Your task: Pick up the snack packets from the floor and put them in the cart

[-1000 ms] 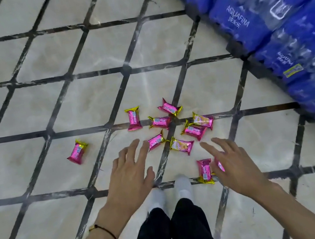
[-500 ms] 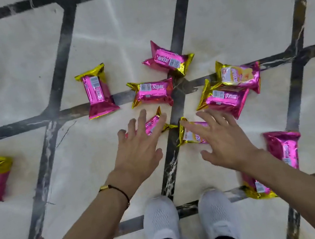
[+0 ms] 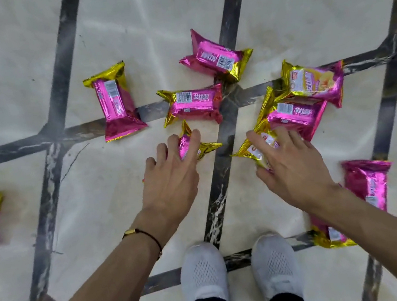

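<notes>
Several pink snack packets (image 3: 192, 103) on pale marble floor (image 3: 4, 65) with dark strips (image 3: 63, 68)

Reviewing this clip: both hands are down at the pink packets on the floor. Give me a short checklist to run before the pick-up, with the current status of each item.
1. Left hand on its target: ok, its fingers lie over the small packet.
2. Right hand on its target: ok, its fingers lie over the gold-ended packet.
3. Grip closed: not ok, the fingers of both hands look straight, not curled.
4. Gold-ended packet free of the neighbouring packet: cannot tell, their edges meet beside the hand.
5. Location of the cart: cannot tell, none in view.
6. Shoes off the packets: ok.
</notes>
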The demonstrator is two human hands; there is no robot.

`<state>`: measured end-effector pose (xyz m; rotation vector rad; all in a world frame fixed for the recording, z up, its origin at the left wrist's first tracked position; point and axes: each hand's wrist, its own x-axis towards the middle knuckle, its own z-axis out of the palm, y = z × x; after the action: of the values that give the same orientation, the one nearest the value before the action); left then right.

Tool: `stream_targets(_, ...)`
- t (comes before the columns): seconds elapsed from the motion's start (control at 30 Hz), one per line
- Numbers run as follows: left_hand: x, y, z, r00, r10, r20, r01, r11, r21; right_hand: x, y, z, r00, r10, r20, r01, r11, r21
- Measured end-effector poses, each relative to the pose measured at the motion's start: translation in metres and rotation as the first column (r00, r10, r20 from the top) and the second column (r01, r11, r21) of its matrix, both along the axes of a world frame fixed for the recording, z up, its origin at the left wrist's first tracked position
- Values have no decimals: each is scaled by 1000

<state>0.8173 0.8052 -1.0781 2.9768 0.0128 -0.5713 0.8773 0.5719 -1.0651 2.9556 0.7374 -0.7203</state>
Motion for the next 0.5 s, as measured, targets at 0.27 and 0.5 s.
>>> stream_targets(0.27, 11, -9, 208, 953, 297, 51, -288, 948, -137, 11, 3, 202, 936, -336, 106, 319, 936, 150)
stream_targets(0.5, 53, -18, 429, 880, 445, 164, -398, 881, -255, 51, 8, 418, 880, -464, 101, 417, 857, 302)
